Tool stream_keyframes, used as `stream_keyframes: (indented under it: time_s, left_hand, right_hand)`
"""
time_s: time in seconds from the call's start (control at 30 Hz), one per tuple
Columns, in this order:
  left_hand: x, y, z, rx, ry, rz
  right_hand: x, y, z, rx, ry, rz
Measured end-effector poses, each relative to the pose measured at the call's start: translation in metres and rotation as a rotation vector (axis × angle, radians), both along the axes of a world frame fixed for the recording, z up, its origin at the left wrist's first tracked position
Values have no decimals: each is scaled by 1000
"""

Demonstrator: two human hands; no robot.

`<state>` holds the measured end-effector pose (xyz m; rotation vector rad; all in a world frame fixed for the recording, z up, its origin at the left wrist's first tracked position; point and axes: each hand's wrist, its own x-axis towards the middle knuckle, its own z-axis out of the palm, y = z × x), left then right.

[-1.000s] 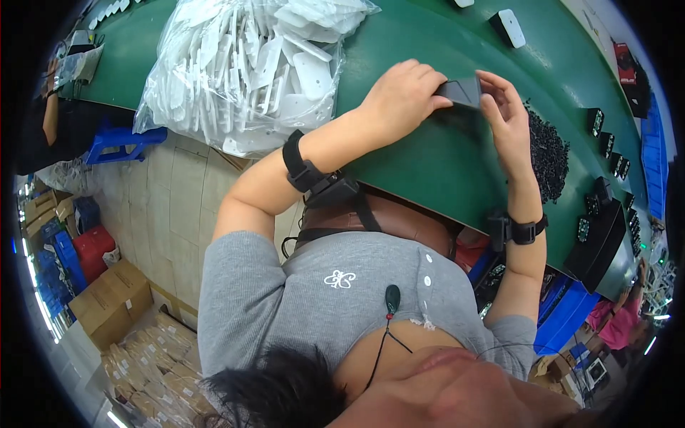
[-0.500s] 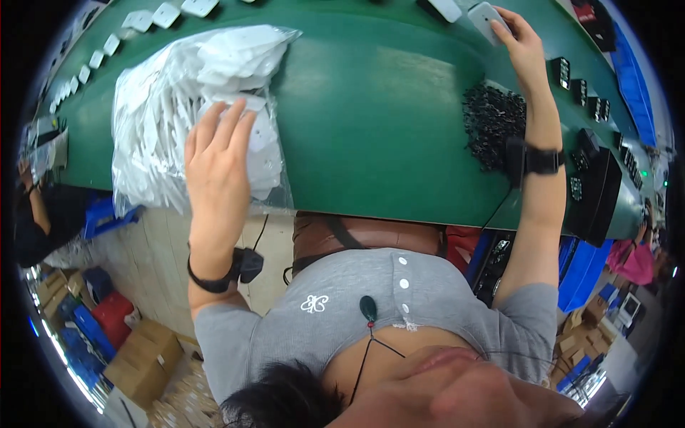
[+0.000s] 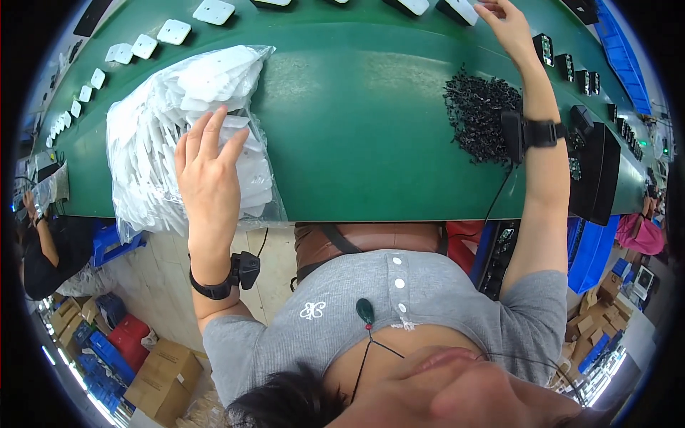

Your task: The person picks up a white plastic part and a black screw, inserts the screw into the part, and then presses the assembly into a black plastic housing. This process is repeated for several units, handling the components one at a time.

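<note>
My left hand [image 3: 208, 178] rests with spread fingers over a clear plastic bag [image 3: 239, 71] full of flat white plastic covers [image 3: 153, 160]. It grips none of them. At the far right, my right hand [image 3: 510, 28] reaches to the table's far side. Its thumb and fingers are apart, at the right edge of a small box with a white top and dark sides [image 3: 459, 10]; whether they still touch it is hard to tell. Under my right forearm lies a heap of small black parts [image 3: 479, 118].
White-topped boxes [image 3: 214, 11] line the far edge of the green table [image 3: 357, 143]. Black housings with circuit boards [image 3: 566, 68] stand to the right, near a larger black box [image 3: 596, 171]. Another person's arm [image 3: 46, 239] shows at far left. Cartons [image 3: 164, 378] sit on the floor.
My right hand has set down the white-topped box it held at the end of the row and loosened its fingers. My left hand stays over the bag. The view has tilted slightly.
</note>
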<state>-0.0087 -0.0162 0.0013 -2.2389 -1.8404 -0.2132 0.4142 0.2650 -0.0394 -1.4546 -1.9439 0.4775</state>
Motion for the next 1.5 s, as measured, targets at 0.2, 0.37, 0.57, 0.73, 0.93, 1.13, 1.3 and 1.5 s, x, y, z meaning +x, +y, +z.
stream_keyframes:
  time_s: [0.2, 0.37, 0.57, 0.73, 0.93, 1.13, 1.3, 1.5]
  left_hand:
    - [30, 6, -2, -4, -718, -21]
    - [79, 24, -10, -270, -1246, -51]
    - [114, 54, -23, -418, -1442, -121]
    - [132, 67, -26, -461, -1606, -98]
    - [137, 70, -48, -415, -1514, -79]
    - [130, 71, -66, -7, -698, -222]
    - [140, 73, -58, 87, -483, -317]
    - [141, 69, -53, -162, -471, -295]
  right_hand:
    - [-24, -105, 17, -36, -143, 128]
    - [-38, -154, 22, -23, -290, 161]
    - [-40, -169, 5, 64, -325, 171]
    - [-42, -165, -2, 170, -413, 194]
    - [-46, -164, -1, 262, -535, 200]
    - [-48, -166, 9, 193, -462, 163]
    - [-49, -166, 17, 61, -207, 78]
    - [-58, -167, 17, -102, 186, 103]
